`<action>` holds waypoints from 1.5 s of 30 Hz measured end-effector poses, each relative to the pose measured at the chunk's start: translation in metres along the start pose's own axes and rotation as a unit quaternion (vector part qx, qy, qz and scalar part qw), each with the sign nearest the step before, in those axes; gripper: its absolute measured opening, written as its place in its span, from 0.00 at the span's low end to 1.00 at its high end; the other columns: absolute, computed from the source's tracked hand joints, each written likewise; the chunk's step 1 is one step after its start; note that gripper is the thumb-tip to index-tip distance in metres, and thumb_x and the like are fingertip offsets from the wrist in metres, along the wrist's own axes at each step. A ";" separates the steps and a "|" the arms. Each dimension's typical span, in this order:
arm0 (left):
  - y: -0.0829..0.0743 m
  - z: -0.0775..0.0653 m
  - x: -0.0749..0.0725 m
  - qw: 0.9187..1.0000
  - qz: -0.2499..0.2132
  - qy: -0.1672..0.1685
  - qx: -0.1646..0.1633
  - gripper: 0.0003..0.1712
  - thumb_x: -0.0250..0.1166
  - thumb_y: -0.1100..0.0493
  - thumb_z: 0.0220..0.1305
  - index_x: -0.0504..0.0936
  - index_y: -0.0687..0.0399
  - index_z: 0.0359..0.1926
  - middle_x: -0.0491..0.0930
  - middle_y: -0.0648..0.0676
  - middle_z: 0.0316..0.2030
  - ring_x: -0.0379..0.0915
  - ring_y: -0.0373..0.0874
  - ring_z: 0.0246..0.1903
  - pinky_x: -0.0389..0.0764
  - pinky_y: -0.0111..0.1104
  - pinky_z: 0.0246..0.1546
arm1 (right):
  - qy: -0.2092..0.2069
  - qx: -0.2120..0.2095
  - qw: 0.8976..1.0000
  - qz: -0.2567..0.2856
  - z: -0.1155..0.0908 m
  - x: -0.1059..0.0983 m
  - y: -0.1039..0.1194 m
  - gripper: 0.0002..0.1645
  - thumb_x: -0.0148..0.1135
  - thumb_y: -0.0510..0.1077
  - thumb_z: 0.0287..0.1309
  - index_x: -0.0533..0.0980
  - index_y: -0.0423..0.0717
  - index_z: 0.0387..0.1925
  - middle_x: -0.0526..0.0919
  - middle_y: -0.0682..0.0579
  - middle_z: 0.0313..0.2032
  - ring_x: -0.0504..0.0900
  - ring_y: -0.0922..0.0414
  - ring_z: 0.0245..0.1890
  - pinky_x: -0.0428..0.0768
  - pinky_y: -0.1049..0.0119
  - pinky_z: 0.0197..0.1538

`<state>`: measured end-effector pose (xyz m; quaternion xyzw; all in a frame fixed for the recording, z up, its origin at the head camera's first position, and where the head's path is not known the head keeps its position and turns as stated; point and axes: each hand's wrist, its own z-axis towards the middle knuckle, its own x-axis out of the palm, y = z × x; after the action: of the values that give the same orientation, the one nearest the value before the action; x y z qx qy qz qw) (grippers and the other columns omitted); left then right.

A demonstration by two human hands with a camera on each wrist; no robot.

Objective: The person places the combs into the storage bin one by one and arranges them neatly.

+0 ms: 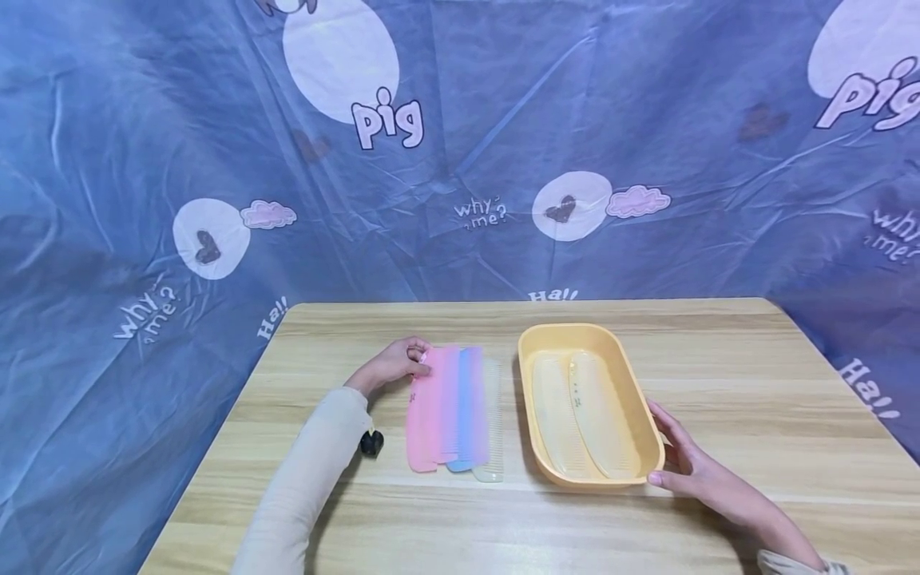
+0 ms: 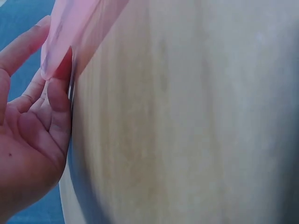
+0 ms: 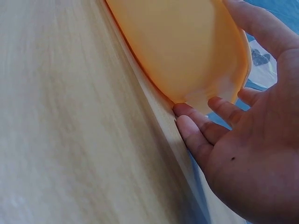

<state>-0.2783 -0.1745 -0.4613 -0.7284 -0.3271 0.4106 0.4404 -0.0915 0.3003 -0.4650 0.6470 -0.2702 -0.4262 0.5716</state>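
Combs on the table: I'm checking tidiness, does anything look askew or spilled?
Nothing stands out. The combs lie overlapped beside the orange tray, the left hand pinching the pink comb; two clear combs lie inside.

We're seeing a row of flat combs [image 1: 453, 411] lying side by side on the wood table, overlapping: pink comb [image 1: 424, 415] at the left edge, then purple, blue & a clear one on the right. Just beside them, an orange oblong tray [image 1: 650, 431] is sitting lengthwise, w/ two pale translucent combs [image 1: 582, 415] lying flat inside, parallel.
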 end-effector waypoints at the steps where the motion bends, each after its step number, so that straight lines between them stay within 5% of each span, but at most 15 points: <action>1: 0.000 0.000 0.000 1.000 -0.009 0.001 0.000 0.24 0.64 0.72 0.56 0.69 0.67 0.53 0.65 0.46 0.25 0.64 0.35 0.22 0.70 0.24 0.25 | 0.001 -0.003 1.000 0.003 0.000 0.000 0.000 0.54 0.52 0.29 0.63 0.31 0.55 0.76 0.45 0.81 0.68 0.61 0.82 0.61 0.70 0.79 0.55; 6: -0.002 -0.004 0.001 0.999 -0.038 0.010 0.008 0.25 0.62 0.73 0.57 0.67 0.69 0.55 0.62 0.44 0.22 0.61 0.34 0.20 0.66 0.25 0.22 | 0.007 -0.001 1.000 0.014 0.000 0.000 0.002 0.53 0.51 0.29 0.64 0.31 0.55 0.76 0.44 0.79 0.68 0.60 0.82 0.62 0.70 0.80 0.55; 13: -0.003 -0.006 0.001 0.996 -0.094 0.005 0.008 0.29 0.63 0.73 0.53 0.69 0.64 0.58 0.79 0.45 0.26 0.72 0.35 0.23 0.75 0.26 0.28 | 0.000 0.007 1.000 0.009 -0.001 0.001 0.002 0.54 0.52 0.30 0.64 0.31 0.56 0.76 0.45 0.79 0.67 0.60 0.83 0.61 0.71 0.80 0.55; 19: -0.003 -0.009 -0.001 0.991 -0.131 0.002 0.022 0.29 0.60 0.75 0.54 0.68 0.63 0.59 0.84 0.44 0.29 0.77 0.37 0.26 0.77 0.27 0.28 | 0.003 0.004 1.000 0.010 -0.001 0.001 0.001 0.54 0.52 0.29 0.64 0.30 0.56 0.76 0.45 0.79 0.67 0.61 0.83 0.61 0.71 0.79 0.55; 35: -0.014 -0.011 0.001 0.981 -0.190 -0.007 0.045 0.25 0.58 0.73 0.57 0.69 0.52 0.55 0.82 0.45 0.26 0.68 0.32 0.16 0.62 0.22 0.17 | 0.019 -0.026 0.999 0.026 0.000 0.000 0.001 0.53 0.51 0.29 0.64 0.31 0.53 0.76 0.44 0.75 0.71 0.60 0.81 0.63 0.70 0.79 0.57; 45: -0.032 -0.011 0.004 0.979 -0.196 -0.027 0.057 0.25 0.58 0.72 0.57 0.70 0.51 0.55 0.82 0.44 0.25 0.67 0.31 0.15 0.62 0.22 0.17 | 0.017 -0.029 0.999 0.022 0.000 0.000 0.001 0.53 0.51 0.27 0.63 0.30 0.51 0.76 0.45 0.75 0.70 0.61 0.80 0.63 0.71 0.79 0.56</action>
<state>-0.2706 -0.1619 -0.4305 -0.6126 -0.4516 0.3531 0.5441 -0.0913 0.2999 -0.4645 0.6312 -0.2621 -0.4104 0.6038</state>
